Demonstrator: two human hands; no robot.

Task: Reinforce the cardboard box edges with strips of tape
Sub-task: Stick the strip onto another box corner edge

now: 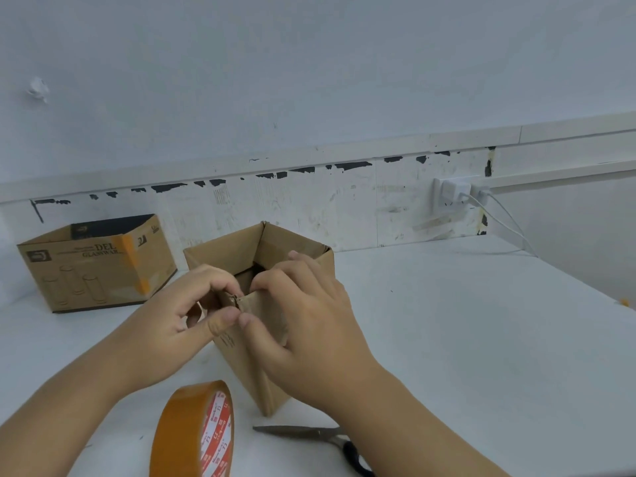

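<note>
Two hands on the open cardboard box [299, 256], which stands on the tabletop [464, 321]. I see the left hand [179, 318] and right hand [303, 315] both with fingers pinching the near top corner of it. Tape roll [192, 432] stands on edge just below the fingers, scissors [309, 435] beside it. Second printed box [96, 263] sits well left of the fingers.

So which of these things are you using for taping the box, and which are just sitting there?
For the job:
plain brown cardboard box, gripped at its rim by left hand and right hand
orange roll of tape
metal scissors with black handles

Just lying about:
printed glassware carton
white wall plug and cable
</note>
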